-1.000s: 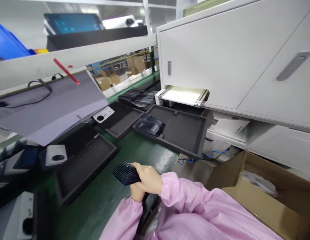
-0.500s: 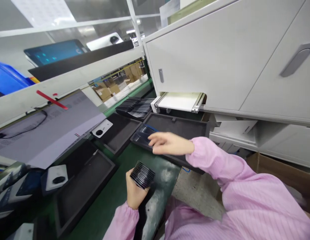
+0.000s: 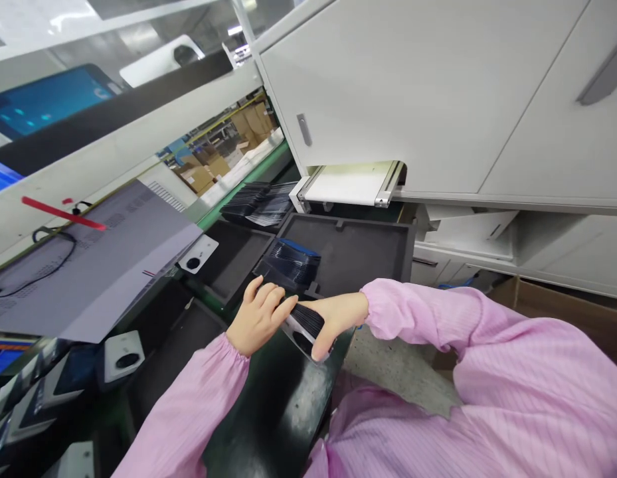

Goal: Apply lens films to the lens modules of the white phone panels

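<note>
A stack of thin phone back covers (image 3: 308,323) is held between my two hands above the green bench. Its dark layered edges face up, and a white face with a black oval shows on the near side. My right hand (image 3: 335,318) is closed round the right end, thumb on the white face. My left hand (image 3: 258,315) is bent over the left end, its fingertips at the top edge and partly overlapping the stack. Just beyond the hands, a row of dark, glossy thin pieces (image 3: 293,262) with a blue strip lies in a black tray (image 3: 368,255).
More black trays (image 3: 238,255) line the green bench (image 3: 258,398), with several dark thin pieces (image 3: 261,202) at the back. A short white conveyor (image 3: 345,184) juts from a white cabinet (image 3: 412,99). Left are grey sheets (image 3: 93,259) and white covers (image 3: 123,356). A cardboard box (image 3: 562,318) stands right.
My right hand has come down from the tray onto the stack. The stack, earlier in my left hand alone, has been raised and turned. The view has shifted slightly.
</note>
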`<state>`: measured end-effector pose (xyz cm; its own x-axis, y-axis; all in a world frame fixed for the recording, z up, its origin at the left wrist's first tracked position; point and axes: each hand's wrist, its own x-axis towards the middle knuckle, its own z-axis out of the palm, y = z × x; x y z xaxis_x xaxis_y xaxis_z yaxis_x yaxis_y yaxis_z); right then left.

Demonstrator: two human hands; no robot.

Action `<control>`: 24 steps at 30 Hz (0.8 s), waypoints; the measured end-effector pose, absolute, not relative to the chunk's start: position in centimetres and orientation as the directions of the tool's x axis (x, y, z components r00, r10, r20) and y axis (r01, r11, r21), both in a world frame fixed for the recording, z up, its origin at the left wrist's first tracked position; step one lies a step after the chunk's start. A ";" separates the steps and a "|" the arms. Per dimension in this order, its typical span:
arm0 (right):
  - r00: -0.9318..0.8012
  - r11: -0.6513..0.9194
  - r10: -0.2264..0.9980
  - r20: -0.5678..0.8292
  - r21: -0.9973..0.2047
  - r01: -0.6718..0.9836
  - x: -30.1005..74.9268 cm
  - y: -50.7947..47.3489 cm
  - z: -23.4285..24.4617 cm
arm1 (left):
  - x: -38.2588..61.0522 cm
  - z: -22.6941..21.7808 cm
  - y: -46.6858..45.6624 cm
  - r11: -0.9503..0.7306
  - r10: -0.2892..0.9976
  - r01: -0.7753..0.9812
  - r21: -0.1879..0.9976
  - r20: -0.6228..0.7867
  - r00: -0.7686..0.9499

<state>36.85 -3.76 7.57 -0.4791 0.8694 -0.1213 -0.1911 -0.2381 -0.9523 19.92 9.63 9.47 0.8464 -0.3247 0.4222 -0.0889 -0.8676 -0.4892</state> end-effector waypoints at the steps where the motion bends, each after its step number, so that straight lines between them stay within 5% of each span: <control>1: -0.478 -0.291 0.869 -0.125 -0.912 -0.289 36.8 -3.8 6.8 | 20.3 9.5 9.8 -0.862 -0.338 -0.100 -0.497 0.416 0.844; 8: -0.435 -0.440 0.875 -0.213 -0.726 -0.529 34.6 -4.5 3.4 | 21.2 7.8 10.7 -0.843 -0.411 -0.190 -0.503 0.375 0.831; 15: -0.236 -0.328 0.945 -0.227 -0.672 -0.664 34.4 -3.8 4.4 | 23.4 7.3 12.7 -0.906 -0.350 -0.220 -0.361 0.349 0.869; 20: -0.207 -0.333 0.943 -0.262 -0.695 -0.637 37.3 -2.1 5.1 | 26.0 8.9 13.5 -0.927 -0.299 -0.179 -0.329 0.362 0.883; 24: -0.095 -0.303 0.952 -0.291 -0.856 -0.420 43.0 1.1 6.8 | 25.9 9.8 14.6 -0.976 -0.029 0.090 -0.200 0.523 0.852</control>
<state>43.02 1.13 6.77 -0.0949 0.9521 -0.2907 -0.4198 -0.3031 -0.8555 25.86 14.60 9.81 0.8521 -0.0286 0.5226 0.0899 -0.9757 -0.1999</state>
